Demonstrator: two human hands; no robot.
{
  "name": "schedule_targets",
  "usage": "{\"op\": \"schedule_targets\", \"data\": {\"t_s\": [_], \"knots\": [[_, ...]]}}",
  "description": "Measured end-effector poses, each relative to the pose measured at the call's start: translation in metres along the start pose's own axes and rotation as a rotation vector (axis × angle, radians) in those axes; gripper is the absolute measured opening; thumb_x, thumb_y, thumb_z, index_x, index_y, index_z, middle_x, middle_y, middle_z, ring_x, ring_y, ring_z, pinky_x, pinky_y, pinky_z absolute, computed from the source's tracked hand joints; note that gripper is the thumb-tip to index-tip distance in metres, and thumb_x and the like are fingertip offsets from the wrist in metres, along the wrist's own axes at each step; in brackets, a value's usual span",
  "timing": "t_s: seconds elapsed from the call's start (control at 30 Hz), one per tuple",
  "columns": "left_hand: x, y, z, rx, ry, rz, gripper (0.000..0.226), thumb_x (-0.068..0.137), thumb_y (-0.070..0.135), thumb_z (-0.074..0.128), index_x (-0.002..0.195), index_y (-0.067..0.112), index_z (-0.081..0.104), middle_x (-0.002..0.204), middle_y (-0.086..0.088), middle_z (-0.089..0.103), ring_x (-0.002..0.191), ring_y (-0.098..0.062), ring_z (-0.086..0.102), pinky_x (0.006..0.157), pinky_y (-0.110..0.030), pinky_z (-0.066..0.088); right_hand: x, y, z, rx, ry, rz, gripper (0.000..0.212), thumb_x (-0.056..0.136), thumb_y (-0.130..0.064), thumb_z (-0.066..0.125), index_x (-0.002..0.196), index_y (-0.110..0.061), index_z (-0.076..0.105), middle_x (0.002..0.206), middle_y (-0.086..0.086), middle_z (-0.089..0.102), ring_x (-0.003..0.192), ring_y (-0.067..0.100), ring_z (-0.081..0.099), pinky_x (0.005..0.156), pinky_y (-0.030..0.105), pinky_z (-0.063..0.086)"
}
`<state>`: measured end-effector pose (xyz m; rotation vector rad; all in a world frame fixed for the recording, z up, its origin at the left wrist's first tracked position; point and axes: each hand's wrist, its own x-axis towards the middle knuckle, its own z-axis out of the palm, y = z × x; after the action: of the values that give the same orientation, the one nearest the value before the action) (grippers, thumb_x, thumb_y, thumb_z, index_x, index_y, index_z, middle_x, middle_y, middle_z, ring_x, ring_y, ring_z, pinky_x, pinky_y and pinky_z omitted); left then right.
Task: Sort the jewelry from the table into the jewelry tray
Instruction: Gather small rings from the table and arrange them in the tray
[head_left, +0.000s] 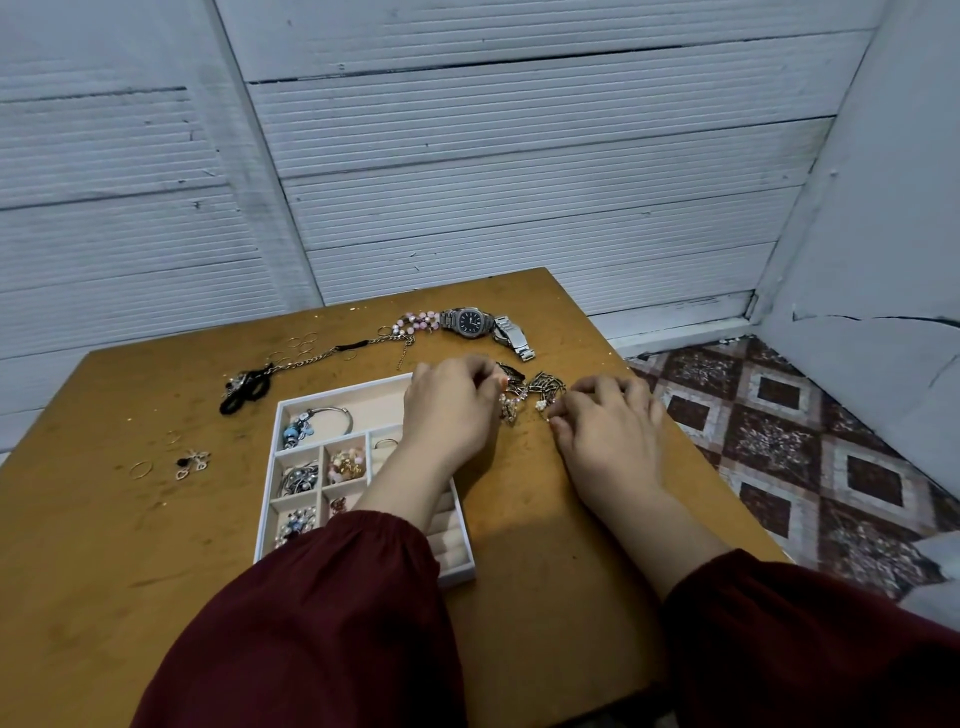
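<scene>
Just the one feed on my end, the head cam, so there's no second view to overlap with. It sits above the near side of the table (156, 519) and looks forward and down, fairly steep. The lens is wide, so the wall (519, 156) boards bow and a bit of floor (779, 441) creeps in on the right. It's close in: the sleeves (322, 623) fill the bottom of the frame. The left hand (447, 415) and right hand (608, 431) land just below centre at the tangle (524, 392), with the tray (374, 402) just left of them. The table's far edge and both far corners are in frame.
</scene>
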<state>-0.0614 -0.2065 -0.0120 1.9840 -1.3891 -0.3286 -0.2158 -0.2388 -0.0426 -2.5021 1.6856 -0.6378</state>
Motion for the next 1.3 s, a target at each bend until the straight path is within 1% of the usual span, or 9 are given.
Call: {"op": "schedule_targets", "data": {"t_s": [0.13, 0.3, 0.43, 0.53, 0.67, 0.77, 0.93, 1.1, 1.3], "knots": [[0.004, -0.004, 0.002, -0.121, 0.041, 0.044, 0.02, 0.091, 0.035, 0.055, 0.071, 0.033, 0.058, 0.082, 0.005, 0.067, 0.093, -0.032, 0.058, 0.083, -0.046, 0.05, 0.001, 0.0, 0.003, 0.025, 0.026, -0.04, 0.026, 0.094, -0.037, 0.047, 0.107, -0.023, 0.065, 0.125, -0.002, 0.052, 0.119, 0.022, 0.031, 0.094, 0.036, 0.017], [0.005, -0.001, -0.001, -0.166, 0.068, 0.076, 0.025, 0.089, 0.032, 0.058, 0.065, 0.038, 0.056, 0.081, 0.007, 0.066, 0.095, -0.032, 0.058, 0.085, -0.045, 0.049, 0.001, 0.0, 0.005, 0.042, 0.015, -0.08, 0.027, 0.093, -0.039, 0.046, 0.109, -0.023, 0.062, 0.125, -0.002, 0.05, 0.122, 0.021, 0.029, 0.095, 0.036, 0.016], [0.007, -0.003, 0.001, -0.219, 0.004, 0.101, 0.018, 0.085, 0.038, 0.057, 0.069, 0.043, 0.061, 0.073, 0.014, 0.064, 0.093, -0.032, 0.059, 0.086, -0.047, 0.049, 0.002, 0.005, 0.005, 0.229, 0.024, -0.078, 0.029, 0.092, -0.042, 0.051, 0.119, -0.034, 0.057, 0.131, -0.008, 0.046, 0.126, 0.018, 0.026, 0.103, 0.038, 0.017], [0.006, -0.001, 0.005, -0.253, -0.074, 0.129, 0.011, 0.08, 0.044, 0.055, 0.073, 0.048, 0.062, 0.072, 0.012, 0.063, 0.094, -0.032, 0.059, 0.089, -0.048, 0.047, 0.005, 0.01, 0.003, 0.409, 0.009, -0.048, 0.032, 0.087, -0.044, 0.06, 0.119, -0.043, 0.058, 0.14, -0.012, 0.04, 0.133, 0.016, 0.02, 0.111, 0.042, 0.01], [0.006, 0.001, 0.008, -0.254, -0.106, 0.158, 0.012, 0.077, 0.047, 0.052, 0.071, 0.046, 0.062, 0.072, 0.015, 0.063, 0.095, -0.031, 0.06, 0.092, -0.051, 0.044, 0.005, 0.014, 0.003, 0.502, -0.057, -0.095, 0.028, 0.076, -0.048, 0.066, 0.104, -0.045, 0.064, 0.143, -0.017, 0.037, 0.141, 0.012, 0.009, 0.111, 0.04, 0.0], [0.006, -0.001, 0.008, -0.235, -0.118, 0.158, 0.014, 0.079, 0.044, 0.053, 0.068, 0.045, 0.062, 0.065, 0.018, 0.058, 0.094, -0.034, 0.058, 0.092, -0.053, 0.043, 0.006, 0.014, 0.001, 0.496, -0.129, -0.104, 0.017, 0.068, -0.054, 0.071, 0.078, -0.05, 0.058, 0.142, -0.022, 0.038, 0.142, 0.01, 0.005, 0.112, 0.041, -0.001], [0.008, -0.009, 0.008, -0.17, -0.119, 0.146, 0.022, 0.089, 0.035, 0.057, 0.068, 0.039, 0.059, 0.077, 0.012, 0.062, 0.098, -0.034, 0.057, 0.092, -0.05, 0.044, 0.006, 0.011, 0.0, 0.501, -0.148, -0.081, 0.027, 0.069, -0.047, 0.078, 0.066, -0.049, 0.052, 0.13, -0.028, 0.044, 0.141, 0.011, 0.009, 0.11, 0.039, 0.001], [0.01, -0.021, 0.006, -0.142, -0.102, 0.091, 0.018, 0.089, 0.041, 0.054, 0.072, 0.04, 0.059, 0.093, -0.004, 0.065, 0.104, -0.038, 0.053, 0.093, -0.049, 0.045, 0.007, 0.01, 0.003, 0.494, -0.129, -0.039, 0.023, 0.063, -0.053, 0.079, 0.066, -0.042, 0.058, 0.12, -0.027, 0.052, 0.137, 0.011, 0.018, 0.106, 0.035, 0.007], [0.011, -0.026, 0.0, -0.139, -0.063, 0.048, 0.02, 0.092, 0.036, 0.056, 0.073, 0.033, 0.06, 0.095, 0.0, 0.066, 0.106, -0.036, 0.053, 0.095, -0.048, 0.043, 0.006, 0.009, 0.002, 0.395, -0.146, -0.085, 0.025, 0.062, -0.057, 0.078, 0.078, -0.039, 0.07, 0.115, -0.028, 0.049, 0.137, 0.013, 0.017, 0.107, 0.036, 0.007]]}}
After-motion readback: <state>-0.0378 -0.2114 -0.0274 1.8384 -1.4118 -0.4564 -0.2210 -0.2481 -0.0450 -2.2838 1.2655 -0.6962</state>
